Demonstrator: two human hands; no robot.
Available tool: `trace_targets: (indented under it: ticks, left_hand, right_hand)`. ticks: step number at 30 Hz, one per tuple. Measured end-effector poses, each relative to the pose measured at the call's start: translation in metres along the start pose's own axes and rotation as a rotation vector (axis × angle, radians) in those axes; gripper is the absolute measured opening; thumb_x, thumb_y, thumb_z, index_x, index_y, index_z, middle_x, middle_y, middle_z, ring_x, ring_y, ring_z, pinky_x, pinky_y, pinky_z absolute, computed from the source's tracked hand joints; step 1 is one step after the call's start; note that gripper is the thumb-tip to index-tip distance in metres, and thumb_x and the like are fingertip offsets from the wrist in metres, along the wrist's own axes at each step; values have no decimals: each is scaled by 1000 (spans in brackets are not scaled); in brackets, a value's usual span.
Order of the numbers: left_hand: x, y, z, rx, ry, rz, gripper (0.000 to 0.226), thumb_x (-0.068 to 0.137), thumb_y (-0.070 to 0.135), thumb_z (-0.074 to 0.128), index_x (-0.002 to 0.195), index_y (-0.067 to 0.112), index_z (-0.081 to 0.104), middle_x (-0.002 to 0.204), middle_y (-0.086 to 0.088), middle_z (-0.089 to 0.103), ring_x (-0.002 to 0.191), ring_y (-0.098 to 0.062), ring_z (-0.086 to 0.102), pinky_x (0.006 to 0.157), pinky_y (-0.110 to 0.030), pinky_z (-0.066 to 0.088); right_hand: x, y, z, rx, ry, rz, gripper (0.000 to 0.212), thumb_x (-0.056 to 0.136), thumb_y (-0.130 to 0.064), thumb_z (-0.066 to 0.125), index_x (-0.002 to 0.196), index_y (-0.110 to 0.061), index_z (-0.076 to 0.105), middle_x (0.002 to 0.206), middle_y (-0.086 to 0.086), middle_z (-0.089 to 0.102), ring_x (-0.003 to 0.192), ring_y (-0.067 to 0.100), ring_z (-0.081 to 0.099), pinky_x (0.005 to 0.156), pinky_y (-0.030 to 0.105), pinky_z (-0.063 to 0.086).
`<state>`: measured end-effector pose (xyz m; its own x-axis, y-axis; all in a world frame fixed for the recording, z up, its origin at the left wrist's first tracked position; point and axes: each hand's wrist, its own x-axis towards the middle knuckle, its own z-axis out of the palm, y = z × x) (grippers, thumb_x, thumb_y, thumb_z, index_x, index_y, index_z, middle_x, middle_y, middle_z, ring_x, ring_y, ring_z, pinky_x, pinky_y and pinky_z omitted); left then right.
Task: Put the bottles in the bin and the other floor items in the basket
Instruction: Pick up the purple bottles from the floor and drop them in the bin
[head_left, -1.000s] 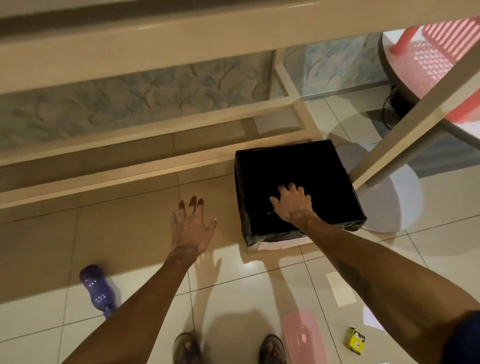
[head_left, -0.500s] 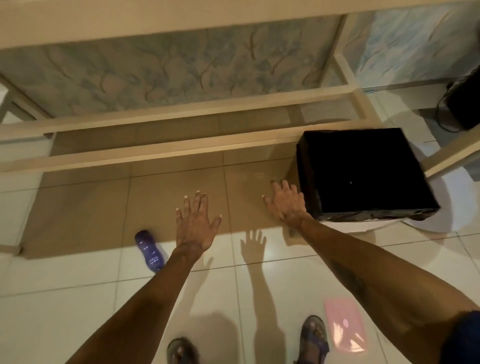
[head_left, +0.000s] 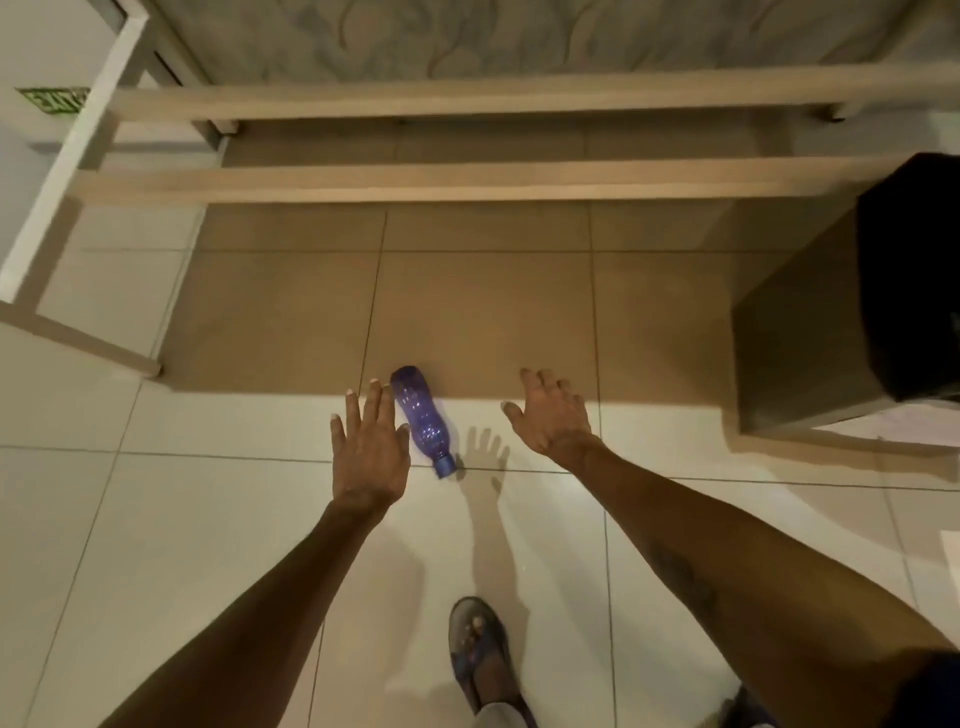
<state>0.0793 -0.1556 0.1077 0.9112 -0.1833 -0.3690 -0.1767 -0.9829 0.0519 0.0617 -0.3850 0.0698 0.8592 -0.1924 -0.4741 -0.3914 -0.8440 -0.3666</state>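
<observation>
A purple plastic bottle (head_left: 422, 419) lies on its side on the tiled floor, cap pointing toward me. My left hand (head_left: 370, 447) hovers flat and open just left of it, fingers spread, its thumb close to the bottle's side. My right hand (head_left: 551, 415) is open too, palm down, a short way to the bottle's right and holding nothing. The black-lined bin (head_left: 810, 332) stands at the right edge of the view, partly cut off.
A pale table frame with low crossbars (head_left: 415, 179) runs across the back, and one leg (head_left: 57, 182) slants down at the left. My sandalled foot (head_left: 480, 649) is at the bottom. A white paper (head_left: 950, 551) shows at the right edge.
The view has swung left: the bin slid to the right edge and the bottle came to the centre. My right hand left the bin and both hands moved toward the bottle.
</observation>
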Motion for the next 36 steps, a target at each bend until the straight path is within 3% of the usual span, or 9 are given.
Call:
trace_targets:
  ticks: [13, 23, 30, 36]
  left_hand:
    - [66, -86, 138, -76, 6, -70, 66, 105, 46, 28, 159, 13, 8, 167, -5, 4, 154, -32, -1, 123, -52, 10]
    - [103, -132, 223, -81, 33, -87, 70, 103, 52, 23, 159, 16, 1, 167, -4, -5, 154, -32, -8, 124, -51, 5]
    - [100, -139, 230, -68, 14, -92, 72, 102, 52, 25, 159, 14, 4, 167, -5, -5, 154, -32, -11, 124, -52, 2]
    - [67, -92, 176, -107, 9, -99, 72, 103, 51, 26, 159, 12, 5, 167, -5, -4, 153, -33, -10, 123, -54, 2]
  right_hand:
    - [101, -46, 200, 128, -97, -6, 69, 95, -43, 55, 151, -15, 26, 147, 10, 39, 131, 32, 41, 105, 46, 41]
    - [167, -62, 303, 291, -62, 43, 95, 87, -40, 71, 157, -16, 11, 145, 14, 37, 131, 34, 40, 104, 44, 44]
    - [174, -57, 319, 359, -122, 55, 93, 84, -32, 75, 154, -18, 15, 134, 15, 43, 118, 37, 54, 96, 46, 54]
    - [131, -25, 240, 329, -110, 66, 84, 79, -37, 74, 148, -22, 27, 121, 13, 50, 108, 36, 58, 86, 40, 52]
